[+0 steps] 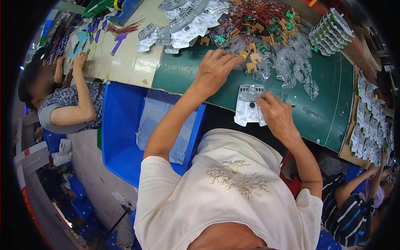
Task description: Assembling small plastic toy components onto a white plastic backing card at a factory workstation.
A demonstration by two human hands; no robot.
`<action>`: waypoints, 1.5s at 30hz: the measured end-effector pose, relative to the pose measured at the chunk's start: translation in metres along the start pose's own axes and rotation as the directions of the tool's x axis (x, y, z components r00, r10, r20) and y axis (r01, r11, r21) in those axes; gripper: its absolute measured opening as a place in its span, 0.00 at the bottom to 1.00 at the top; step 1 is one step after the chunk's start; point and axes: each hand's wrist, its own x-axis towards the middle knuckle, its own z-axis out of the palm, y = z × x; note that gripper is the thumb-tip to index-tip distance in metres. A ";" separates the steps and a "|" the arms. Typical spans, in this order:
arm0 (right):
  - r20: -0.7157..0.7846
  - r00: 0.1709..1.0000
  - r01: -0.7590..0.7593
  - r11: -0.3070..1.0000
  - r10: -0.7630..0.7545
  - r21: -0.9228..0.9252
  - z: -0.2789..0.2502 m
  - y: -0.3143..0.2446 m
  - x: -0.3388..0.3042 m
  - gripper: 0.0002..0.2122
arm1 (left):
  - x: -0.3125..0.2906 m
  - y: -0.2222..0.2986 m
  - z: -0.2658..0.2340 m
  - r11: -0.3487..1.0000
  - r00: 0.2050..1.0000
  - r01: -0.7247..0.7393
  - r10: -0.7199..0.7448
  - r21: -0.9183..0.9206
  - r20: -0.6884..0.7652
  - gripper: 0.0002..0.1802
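My left hand [214,71] reaches over the green bench top [183,68]. Its fingertips close at a small yellow plastic piece [244,54] on the near edge of a pile of parts. With my right hand [277,113] I grip the right side of a white plastic housing [243,109] with a grey slotted section at its top and a round hole in the middle. The housing lies at the bench's front edge. Tan plastic pieces [251,66] and clear plastic parts [287,62] lie just beyond it.
Red wires [250,16] with tan and green pieces heap at the back. White-and-grey housings [187,27] are piled back left; a stacked row [331,33] stands back right. A blue bin [121,137] sits left below the bench. Co-workers [71,104] sit left and right [350,204].
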 end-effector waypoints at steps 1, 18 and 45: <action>-0.003 1.000 -0.005 1.000 0.005 -0.002 0.000 0.000 0.000 0.11 | -0.003 0.000 0.000 0.999 1.000 -0.025 0.025 0.029 -0.005 0.16; 0.013 1.000 -0.025 0.999 0.024 0.033 -0.002 0.000 0.000 0.12 | -0.066 0.031 -0.034 0.957 0.959 0.284 -0.284 0.062 -0.013 0.11; -0.112 0.989 -0.082 0.993 0.092 0.090 0.004 0.007 0.000 0.05 | -0.039 0.072 0.003 0.973 0.992 -0.017 0.046 -0.231 0.117 0.14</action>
